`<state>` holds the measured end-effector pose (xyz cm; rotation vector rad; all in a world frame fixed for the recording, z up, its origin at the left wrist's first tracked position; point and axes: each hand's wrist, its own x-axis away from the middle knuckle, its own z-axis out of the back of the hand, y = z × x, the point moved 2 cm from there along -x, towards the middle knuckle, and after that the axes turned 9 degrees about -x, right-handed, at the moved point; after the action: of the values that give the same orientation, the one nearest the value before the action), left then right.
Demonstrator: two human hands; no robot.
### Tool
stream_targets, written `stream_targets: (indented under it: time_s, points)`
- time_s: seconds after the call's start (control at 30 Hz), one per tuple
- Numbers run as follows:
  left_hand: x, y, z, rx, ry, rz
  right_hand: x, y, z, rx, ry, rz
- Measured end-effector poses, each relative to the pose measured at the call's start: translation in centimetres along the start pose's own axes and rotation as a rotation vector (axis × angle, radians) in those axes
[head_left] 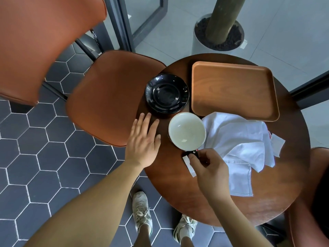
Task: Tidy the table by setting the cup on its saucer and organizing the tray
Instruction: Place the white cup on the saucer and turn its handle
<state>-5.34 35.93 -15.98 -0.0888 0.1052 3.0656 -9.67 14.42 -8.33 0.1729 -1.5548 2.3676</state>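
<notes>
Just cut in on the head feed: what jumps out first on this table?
The cup, pale inside, sits mid-table with the right hand pinching its dark handle. The empty black saucer lies just beyond it, the left hand open beside them. The wooden tray is bare, a white cloth crumpled before it.

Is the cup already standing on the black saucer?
No, the cup is beside the empty saucer, its handle pinched by the right hand.

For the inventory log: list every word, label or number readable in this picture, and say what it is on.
No text can be read anywhere.
Paper slip under the right hand: faint marks, too blurred to read.
Paper slip with red edge beside the white cloth: nothing legible.
</notes>
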Motion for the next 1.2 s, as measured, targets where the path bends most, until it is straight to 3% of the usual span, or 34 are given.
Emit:
stream_targets:
  time_s: [0.57,0.83,1.2]
  points:
    - [-0.2,-0.1,-0.2,0.009,0.019,0.012,-11.2,-6.7,-6.7,0.004,0.045,0.086]
    - [-0.2,0.0,0.1,0.037,0.015,0.020,-11.8,-5.8,-8.4,0.070,0.067,0.111]
    - [-0.2,-0.1,-0.2,0.062,0.030,0.021,-9.4,-3.1,-7.6,0.032,-0.075,0.185]
